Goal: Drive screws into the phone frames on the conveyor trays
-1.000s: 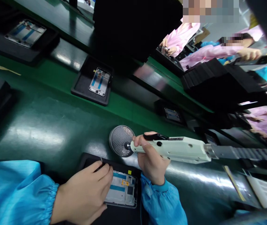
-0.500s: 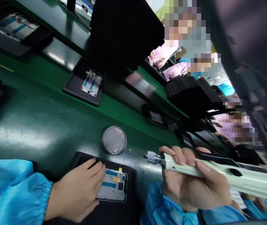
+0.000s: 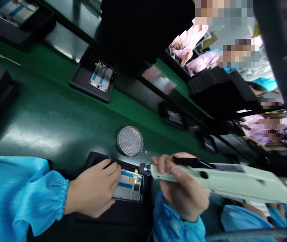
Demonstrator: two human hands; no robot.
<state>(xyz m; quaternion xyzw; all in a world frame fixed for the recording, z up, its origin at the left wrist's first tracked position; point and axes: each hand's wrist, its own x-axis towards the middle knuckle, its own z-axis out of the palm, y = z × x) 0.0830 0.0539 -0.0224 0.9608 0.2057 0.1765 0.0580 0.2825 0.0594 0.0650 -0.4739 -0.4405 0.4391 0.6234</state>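
Our left hand [image 3: 95, 188] lies over the left end of the phone frame [image 3: 131, 185]. Its fingers are bent along the far edge and its thumb along the near edge, so it grips the frame and steadies it. The frame sits flat in a black tray [image 3: 123, 216] at the near edge of the green counter [image 3: 44, 124], with its blue strips and small orange part facing up.

Our right hand [image 3: 181, 191] is clenched around the front of a pale electric screwdriver [image 3: 221, 181], which lies almost level and points left. The metal tip is right at the frame's far right corner, beside a small yellow tab. We cannot tell whether the bit touches the frame.

Just beyond the tray stands a round mesh dish [image 3: 130, 141], with a few tiny screws [image 3: 146, 153] loose on the counter beside it.

Farther back, a second black tray [image 3: 82, 84] carries another phone frame [image 3: 101, 76], and smaller trays line up to its right. A stack of black trays [image 3: 219, 90] rises at the right, and behind it are people in pink coats [image 3: 191, 37].
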